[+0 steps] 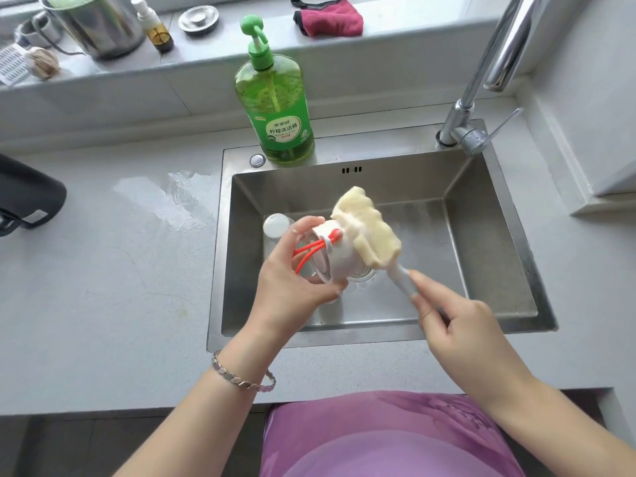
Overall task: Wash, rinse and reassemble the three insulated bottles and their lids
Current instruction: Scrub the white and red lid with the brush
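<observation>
The left hand (292,287) and its white lid (335,259) hide most of a white round object (275,224) in the sink (481,235). The brush handle (402,277) vanishes inside the right hand's (461,328) grip. A black vessel (31,197) is cut off at the left edge, the tap (506,46) at the top.

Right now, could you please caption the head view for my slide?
Over the sink, the left hand holds a white lid while the right hand presses a sponge brush against it.

Lid (339,259), in left hand (296,280): smooth white plastic; orange loop (309,251) rubbery.
Sponge brush (368,228), in right hand (457,321): porous cream foam, matt.
Sink (481,242), beneath both: brushed steel, satin.
Tap (499,56), beyond right hand: polished metal, glossy.
</observation>
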A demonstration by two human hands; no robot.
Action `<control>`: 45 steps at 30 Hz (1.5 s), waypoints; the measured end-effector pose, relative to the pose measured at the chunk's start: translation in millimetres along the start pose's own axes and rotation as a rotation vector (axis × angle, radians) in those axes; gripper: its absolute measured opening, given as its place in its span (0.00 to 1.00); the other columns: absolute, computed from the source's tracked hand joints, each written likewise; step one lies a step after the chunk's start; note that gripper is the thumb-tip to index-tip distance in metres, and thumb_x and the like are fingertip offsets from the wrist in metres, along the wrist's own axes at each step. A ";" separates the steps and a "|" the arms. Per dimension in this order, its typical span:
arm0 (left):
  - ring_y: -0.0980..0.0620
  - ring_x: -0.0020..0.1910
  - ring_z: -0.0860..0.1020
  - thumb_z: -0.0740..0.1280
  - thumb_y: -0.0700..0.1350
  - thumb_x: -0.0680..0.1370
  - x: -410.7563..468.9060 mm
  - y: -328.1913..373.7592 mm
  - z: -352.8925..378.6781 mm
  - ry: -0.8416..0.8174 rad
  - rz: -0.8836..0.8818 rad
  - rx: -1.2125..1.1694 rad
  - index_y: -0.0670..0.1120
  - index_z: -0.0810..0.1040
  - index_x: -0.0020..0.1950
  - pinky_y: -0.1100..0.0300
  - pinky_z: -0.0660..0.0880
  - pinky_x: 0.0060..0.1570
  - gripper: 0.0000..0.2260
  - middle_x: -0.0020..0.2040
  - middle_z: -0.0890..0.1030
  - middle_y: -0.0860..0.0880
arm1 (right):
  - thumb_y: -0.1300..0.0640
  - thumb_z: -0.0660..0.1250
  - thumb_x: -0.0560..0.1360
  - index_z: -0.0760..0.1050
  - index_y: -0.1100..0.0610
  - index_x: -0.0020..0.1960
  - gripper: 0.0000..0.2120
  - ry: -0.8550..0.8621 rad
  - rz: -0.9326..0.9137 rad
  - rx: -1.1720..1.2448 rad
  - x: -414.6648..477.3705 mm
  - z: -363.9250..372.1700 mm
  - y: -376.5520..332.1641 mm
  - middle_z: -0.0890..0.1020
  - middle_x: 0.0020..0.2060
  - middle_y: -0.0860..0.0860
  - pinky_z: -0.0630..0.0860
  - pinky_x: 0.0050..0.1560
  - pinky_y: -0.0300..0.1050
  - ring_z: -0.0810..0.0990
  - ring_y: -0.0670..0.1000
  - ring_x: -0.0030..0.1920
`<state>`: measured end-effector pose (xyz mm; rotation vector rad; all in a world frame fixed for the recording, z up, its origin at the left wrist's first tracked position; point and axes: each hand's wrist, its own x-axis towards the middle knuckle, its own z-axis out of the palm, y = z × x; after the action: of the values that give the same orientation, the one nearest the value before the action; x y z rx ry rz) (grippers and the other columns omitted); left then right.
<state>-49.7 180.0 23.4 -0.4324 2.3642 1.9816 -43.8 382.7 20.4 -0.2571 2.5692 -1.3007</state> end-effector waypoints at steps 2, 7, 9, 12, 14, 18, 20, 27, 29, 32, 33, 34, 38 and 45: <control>0.60 0.55 0.77 0.74 0.27 0.62 0.4 -1.9 -0.9 0.010 0.023 -0.015 0.66 0.74 0.50 0.63 0.78 0.41 0.34 0.55 0.77 0.58 | 0.61 0.61 0.78 0.75 0.47 0.63 0.16 -0.004 -0.017 0.001 -5.5 0.8 -4.1 0.67 0.21 0.47 0.59 0.27 0.36 0.64 0.45 0.23; 0.55 0.57 0.78 0.78 0.37 0.60 -3.8 -1.5 2.3 -0.025 0.016 -0.073 0.61 0.76 0.52 0.60 0.79 0.47 0.28 0.57 0.77 0.53 | 0.62 0.62 0.77 0.75 0.48 0.63 0.17 0.003 0.014 -0.005 -2.7 0.1 -0.3 0.67 0.21 0.48 0.59 0.27 0.37 0.63 0.46 0.23; 0.55 0.52 0.81 0.77 0.47 0.57 -3.0 -0.4 2.3 0.029 -0.001 -0.133 0.62 0.77 0.48 0.61 0.78 0.48 0.23 0.55 0.79 0.48 | 0.60 0.62 0.77 0.75 0.44 0.62 0.17 -0.016 -0.034 -0.025 -9.1 1.4 -4.4 0.67 0.22 0.48 0.59 0.27 0.37 0.63 0.45 0.24; 0.53 0.48 0.81 0.76 0.51 0.58 -5.1 -3.9 0.8 0.087 0.018 -0.134 0.60 0.79 0.47 0.61 0.77 0.45 0.18 0.50 0.81 0.51 | 0.61 0.62 0.78 0.76 0.44 0.61 0.17 -0.025 0.010 -0.020 -6.3 -2.0 0.9 0.68 0.22 0.45 0.59 0.27 0.36 0.64 0.46 0.24; 0.52 0.53 0.80 0.77 0.50 0.59 -9.6 -4.6 3.8 0.064 0.045 -0.094 0.59 0.77 0.51 0.61 0.78 0.46 0.23 0.50 0.81 0.56 | 0.60 0.61 0.77 0.75 0.43 0.60 0.17 -0.033 0.039 0.010 0.7 -4.4 3.1 0.68 0.21 0.45 0.58 0.26 0.36 0.63 0.46 0.24; 0.60 0.50 0.79 0.77 0.40 0.57 -3.2 -10.5 1.3 0.105 0.019 -0.043 0.55 0.73 0.56 0.67 0.77 0.45 0.30 0.51 0.80 0.54 | 0.56 0.61 0.78 0.74 0.33 0.57 0.17 -0.115 -0.074 -0.023 -6.2 -2.7 -8.3 0.68 0.21 0.45 0.59 0.26 0.36 0.64 0.46 0.23; 0.57 0.50 0.80 0.75 0.39 0.57 4.2 -11.5 -5.3 0.152 0.008 -0.041 0.55 0.75 0.55 0.67 0.76 0.46 0.29 0.51 0.81 0.50 | 0.52 0.60 0.77 0.67 0.30 0.58 0.18 -0.152 -0.072 -0.051 -13.3 -1.9 -9.9 0.68 0.21 0.44 0.59 0.28 0.39 0.64 0.46 0.24; 0.55 0.54 0.79 0.79 0.47 0.59 -2.3 -9.4 5.9 0.083 0.084 0.078 0.60 0.75 0.55 0.51 0.79 0.52 0.27 0.52 0.79 0.56 | 0.59 0.61 0.77 0.75 0.44 0.61 0.16 -0.028 0.038 0.030 1.1 -1.8 -5.1 0.66 0.21 0.47 0.59 0.27 0.37 0.62 0.46 0.24; 0.54 0.54 0.79 0.78 0.46 0.57 -0.8 -10.0 2.0 0.113 0.068 0.017 0.59 0.74 0.55 0.47 0.79 0.52 0.29 0.52 0.79 0.58 | 0.59 0.61 0.77 0.73 0.37 0.59 0.19 -0.077 -0.022 0.021 -6.6 -1.5 -13.1 0.66 0.22 0.52 0.58 0.27 0.39 0.60 0.46 0.24; 0.52 0.55 0.79 0.78 0.47 0.57 -1.7 -10.5 0.7 0.118 0.057 0.012 0.55 0.74 0.58 0.46 0.78 0.52 0.31 0.55 0.79 0.50 | 0.60 0.62 0.77 0.75 0.41 0.59 0.17 -0.052 0.029 0.031 -1.6 -5.2 -5.0 0.67 0.21 0.48 0.58 0.26 0.37 0.62 0.46 0.24; 0.52 0.55 0.79 0.78 0.49 0.57 -2.5 -9.9 1.9 0.115 0.063 0.031 0.55 0.74 0.59 0.47 0.78 0.52 0.32 0.56 0.78 0.48 | 0.60 0.62 0.77 0.76 0.45 0.60 0.16 -0.036 0.056 0.040 0.6 -5.2 -2.4 0.68 0.21 0.46 0.59 0.26 0.36 0.62 0.45 0.24; 0.52 0.56 0.78 0.78 0.51 0.57 -3.0 -9.3 2.8 0.119 0.067 0.042 0.55 0.73 0.60 0.47 0.78 0.52 0.32 0.57 0.78 0.48 | 0.60 0.61 0.77 0.76 0.47 0.61 0.15 -0.035 0.063 0.044 0.6 -4.1 -2.7 0.67 0.21 0.46 0.59 0.27 0.36 0.62 0.45 0.24; 0.53 0.56 0.79 0.78 0.47 0.57 -3.1 -8.9 -0.1 0.098 0.045 -0.012 0.58 0.74 0.56 0.47 0.79 0.50 0.30 0.57 0.78 0.47 | 0.61 0.61 0.77 0.75 0.44 0.61 0.17 -0.068 0.021 0.039 -5.4 -1.8 -10.1 0.66 0.22 0.49 0.58 0.27 0.36 0.61 0.45 0.24; 0.59 0.49 0.81 0.76 0.30 0.64 -5.6 -4.0 -4.4 0.006 0.013 -0.094 0.57 0.73 0.54 0.62 0.79 0.41 0.29 0.55 0.77 0.59 | 0.60 0.61 0.77 0.73 0.36 0.57 0.18 -0.055 0.062 0.076 -0.4 -3.8 -3.7 0.66 0.23 0.49 0.59 0.26 0.36 0.62 0.46 0.24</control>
<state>-42.6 176.2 21.4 -0.4278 2.2896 2.1073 -44.4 383.6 25.6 -0.1945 2.4564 -1.3468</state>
